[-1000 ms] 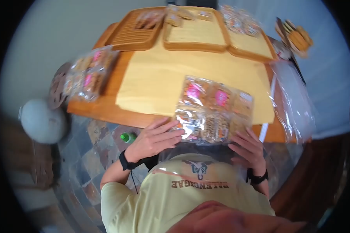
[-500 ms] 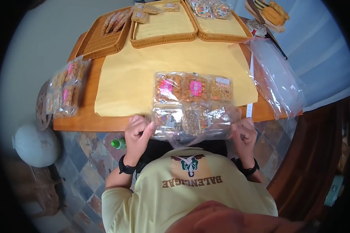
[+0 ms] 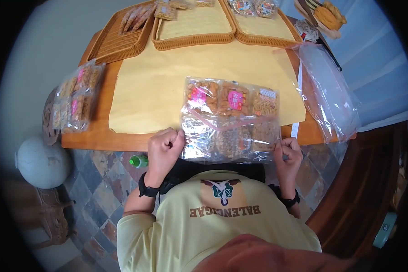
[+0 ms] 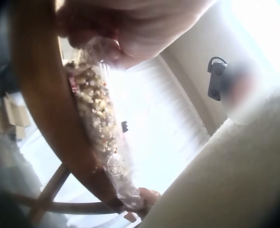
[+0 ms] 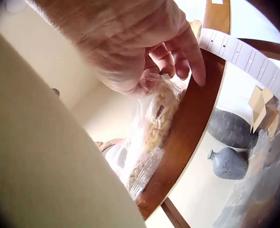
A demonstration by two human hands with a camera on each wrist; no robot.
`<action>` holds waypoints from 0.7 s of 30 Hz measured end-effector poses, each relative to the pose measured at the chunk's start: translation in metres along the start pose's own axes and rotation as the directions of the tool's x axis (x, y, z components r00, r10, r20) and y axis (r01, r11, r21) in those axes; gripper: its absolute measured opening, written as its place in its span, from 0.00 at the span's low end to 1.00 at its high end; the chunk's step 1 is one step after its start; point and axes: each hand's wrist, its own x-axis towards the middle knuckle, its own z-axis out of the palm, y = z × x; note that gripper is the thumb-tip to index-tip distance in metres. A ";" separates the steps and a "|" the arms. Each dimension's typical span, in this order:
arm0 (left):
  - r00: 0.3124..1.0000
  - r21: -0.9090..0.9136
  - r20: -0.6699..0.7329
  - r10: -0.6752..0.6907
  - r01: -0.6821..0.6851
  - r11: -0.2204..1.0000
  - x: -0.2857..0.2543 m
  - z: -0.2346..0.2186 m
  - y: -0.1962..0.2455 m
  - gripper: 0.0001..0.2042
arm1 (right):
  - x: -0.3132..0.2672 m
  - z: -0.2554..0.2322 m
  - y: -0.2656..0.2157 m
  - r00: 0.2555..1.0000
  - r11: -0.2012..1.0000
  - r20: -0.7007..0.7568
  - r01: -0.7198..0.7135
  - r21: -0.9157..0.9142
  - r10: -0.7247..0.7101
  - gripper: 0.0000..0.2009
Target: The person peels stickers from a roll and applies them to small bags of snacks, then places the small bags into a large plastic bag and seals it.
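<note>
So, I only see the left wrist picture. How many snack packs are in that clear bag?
Observer: The clear bag holds six packs, in two rows of three.
Operator: Are there baskets anywhere?
Observer: Yes, three baskets stand along the far side of the table.
Operator: And what's the right hand doing?
Observer: The right hand pinches the near right part of the bag's edge between its thumb and fingers.

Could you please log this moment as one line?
left hand: pinches bag, left edge | right hand: pinches bag, right edge | bag: snack packs inside, over near edge of table
</note>
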 end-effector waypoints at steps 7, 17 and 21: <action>0.999 0.120 -0.004 0.036 -0.036 0.992 0.005 0.000 -0.004 0.14 | 0.012 -0.007 -0.006 0.991 0.996 0.119 -0.074 0.045 0.068 0.06; 0.994 0.285 -0.080 0.069 -0.043 0.957 0.026 0.000 0.011 0.17 | 0.032 -0.002 -0.013 0.997 0.960 0.041 0.077 -0.268 -0.068 0.14; 0.979 0.533 -0.060 0.197 -0.135 0.836 0.037 0.005 0.000 0.15 | 0.035 0.006 -0.008 0.996 0.932 0.032 0.092 -0.352 -0.086 0.16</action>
